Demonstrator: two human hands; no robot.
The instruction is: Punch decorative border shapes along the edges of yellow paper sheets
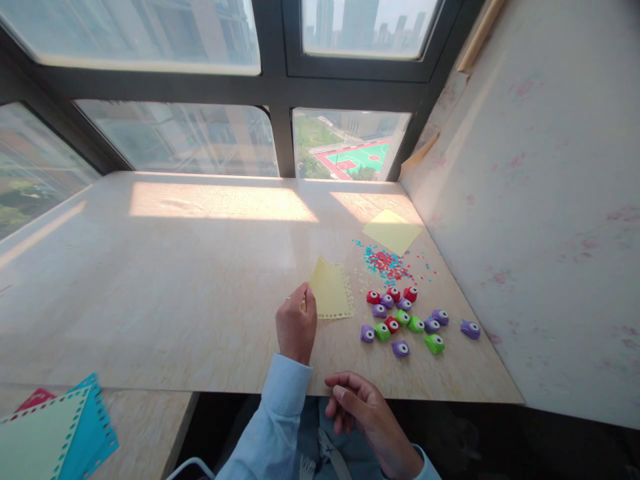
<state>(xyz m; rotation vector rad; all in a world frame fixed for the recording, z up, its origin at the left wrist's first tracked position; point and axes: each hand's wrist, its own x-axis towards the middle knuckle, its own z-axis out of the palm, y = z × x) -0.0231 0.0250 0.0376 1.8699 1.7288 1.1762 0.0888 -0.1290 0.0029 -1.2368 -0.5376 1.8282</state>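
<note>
My left hand (298,323) pinches the left edge of a pale yellow sheet of paper (330,290). Small notches run along the sheet's right and bottom edges, and its top left corner tilts up. Over the table's front edge, my right hand (363,412) hangs with loosely curled fingers, apart from each other and holding nothing. Several small craft punches in purple, red and green lie to the right of the sheet, among them a purple punch (401,349), a green punch (435,343) and a red punch (373,297).
Behind the punches lies a pile of red and blue paper bits (387,263), with a second yellow sheet (393,231) beyond it. Punched coloured sheets (47,437) rest at the lower left. A wall (525,220) bounds the marble-look table (150,300) on the right; windows stand behind.
</note>
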